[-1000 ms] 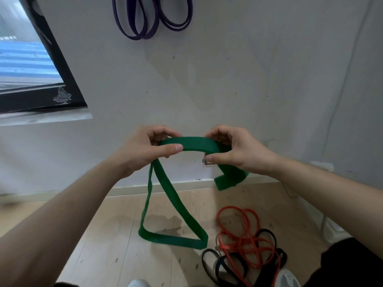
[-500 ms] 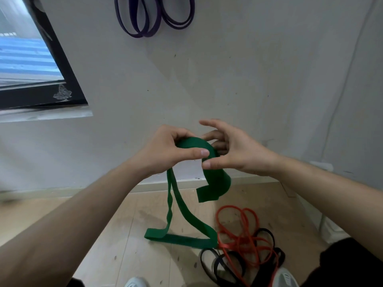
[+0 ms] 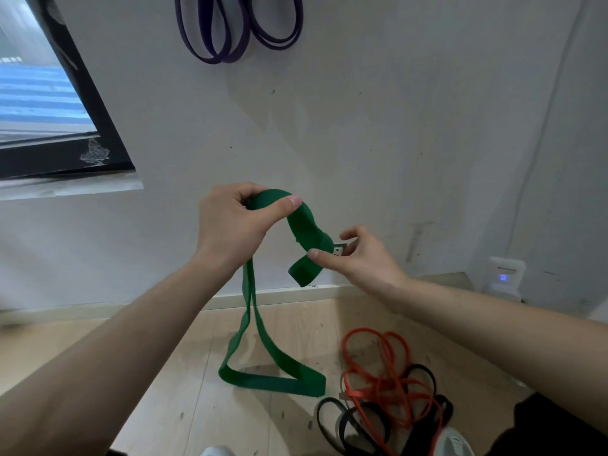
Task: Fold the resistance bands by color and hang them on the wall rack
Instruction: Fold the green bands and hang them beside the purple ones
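L hand (image 3: 230,225) grips the top of the green band (image 3: 304,225), thumb over, fingers curled round. R hand (image 3: 360,263), at 4 o'clock from it, pinches the band's short folded end. The long loop hangs to the floor (image 3: 164,390) at 6. Purple bands (image 3: 214,44) hang on the wall (image 3: 394,126) at 12. Orange bands (image 3: 378,366) & black bands (image 3: 342,426) lie piled at 5.

Bare arms, black clothing, white shoes

The left arm (image 3: 115,357) and the right arm (image 3: 493,324) are bare from the edge of view down to the left hand (image 3: 230,225) and the right hand (image 3: 358,258) — the thumbs have short nails. Some black clothing (image 3: 559,426) shows low on the right — and a white left shoe (image 3: 215,451) and a white right shoe (image 3: 455,442) peek in below.
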The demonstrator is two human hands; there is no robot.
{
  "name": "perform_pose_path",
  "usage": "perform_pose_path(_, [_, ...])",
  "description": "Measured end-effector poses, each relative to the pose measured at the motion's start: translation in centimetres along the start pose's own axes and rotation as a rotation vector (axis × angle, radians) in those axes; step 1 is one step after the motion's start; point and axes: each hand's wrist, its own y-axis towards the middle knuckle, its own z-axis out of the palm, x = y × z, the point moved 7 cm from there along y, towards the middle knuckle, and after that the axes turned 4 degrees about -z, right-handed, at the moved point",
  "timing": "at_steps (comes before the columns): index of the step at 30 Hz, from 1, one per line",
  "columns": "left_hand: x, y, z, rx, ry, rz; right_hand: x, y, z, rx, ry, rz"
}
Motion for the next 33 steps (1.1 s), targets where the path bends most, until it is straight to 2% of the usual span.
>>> perform_pose_path(7, [-0.1, 0.0, -0.4, -0.027, -0.019, 0.019, 1.0, 1.3, 1.9, -0.162, 0.064, -0.027])
perform_pose_path(15, [2.0, 0.8, -1.5, 0.017, -0.007, -0.01, 0.7, 1.9, 0.3, -0.12, 0.116, -0.116])
perform_pose_path(19, [3.0, 1.4, -2.4, 0.037, -0.002, -0.012, -0.5, 2.6, -1.5, -0.105, 0.198, -0.06])
perform_pose_path(27, [5.6, 1.9, -3.0, 0.126, -0.021, -0.094, -2.9, 4.2, -4.5, -0.052, 0.605, 0.138])
perform_pose_path(33, [6.3, 1.8, -2.4, 0.173, -0.104, -0.16, -3.2, 5.4, -5.6, -0.126, 0.65, 0.178])
